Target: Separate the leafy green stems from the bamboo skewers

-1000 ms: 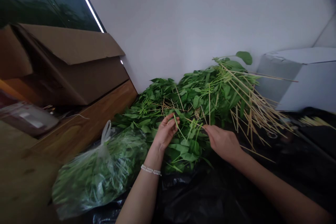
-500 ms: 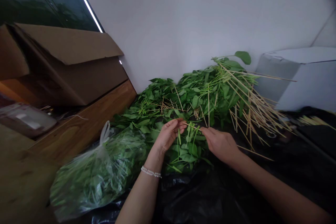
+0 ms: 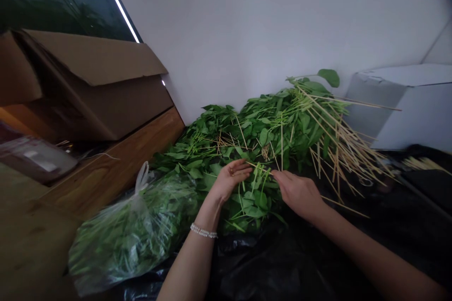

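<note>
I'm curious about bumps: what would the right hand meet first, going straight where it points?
Probably the green stems along the thin stick the right hand holds, though depth is unclear.

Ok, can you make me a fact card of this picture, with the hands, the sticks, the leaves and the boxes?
Right hand: pinching a thin stick
Left hand: fingers at the stick's other end; grip unclear
On the stick: green stems
Leaves: green heap against the wall
More sticks: pale bunch, at the heap's right
Bag: see-through, full of greens, left of the left arm
Boxes: open brown box left, white box right
</note>
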`<state>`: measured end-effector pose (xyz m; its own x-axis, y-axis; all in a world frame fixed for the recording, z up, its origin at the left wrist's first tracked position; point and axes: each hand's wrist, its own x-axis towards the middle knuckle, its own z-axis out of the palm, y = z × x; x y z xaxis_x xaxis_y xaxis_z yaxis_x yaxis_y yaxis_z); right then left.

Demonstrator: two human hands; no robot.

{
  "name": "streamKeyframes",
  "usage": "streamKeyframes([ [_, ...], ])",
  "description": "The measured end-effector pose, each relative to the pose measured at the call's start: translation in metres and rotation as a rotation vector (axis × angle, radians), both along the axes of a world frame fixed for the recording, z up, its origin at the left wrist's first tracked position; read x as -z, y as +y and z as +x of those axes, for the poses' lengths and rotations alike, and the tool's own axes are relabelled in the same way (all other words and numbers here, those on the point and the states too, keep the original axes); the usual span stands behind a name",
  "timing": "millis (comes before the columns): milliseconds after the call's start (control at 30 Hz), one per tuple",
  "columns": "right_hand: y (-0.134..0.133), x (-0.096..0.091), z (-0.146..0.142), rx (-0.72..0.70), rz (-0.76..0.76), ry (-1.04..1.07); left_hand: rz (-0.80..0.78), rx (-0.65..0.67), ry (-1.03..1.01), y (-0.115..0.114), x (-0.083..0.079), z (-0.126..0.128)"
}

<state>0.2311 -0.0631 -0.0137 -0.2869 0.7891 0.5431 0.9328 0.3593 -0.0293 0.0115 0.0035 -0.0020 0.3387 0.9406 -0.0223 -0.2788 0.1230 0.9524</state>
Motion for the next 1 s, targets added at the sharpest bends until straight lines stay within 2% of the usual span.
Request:
streamKeyframes([
  [100,0.0,0.001,0.0,-0.046,0.03,0.01,-0.044,-0.187,-0.067,0.005,0.001,-0.002],
  [200,-0.001,0.003,-0.002,-0.12,0.01,0.006,-0.091,-0.24,-0.119,0.006,0.001,-0.002],
  [400,-0.001,0.005,-0.004,-0.193,-0.077,-0.048,-0.114,-0.192,-0.208,0.002,-0.001,0.005],
  [567,0.001,0.007,-0.003,-0.155,-0.121,-0.091,-0.141,-0.062,-0.225,-0.001,-0.007,0.004],
  [700,0.0,0.004,-0.003,-0.115,-0.13,-0.093,-0.104,0.049,-0.261,-0.004,-0.011,0.0],
  [1000,0.0,0.002,-0.002,-0.098,-0.139,-0.094,-0.143,-0.044,-0.15,-0.003,-0.005,0.005],
])
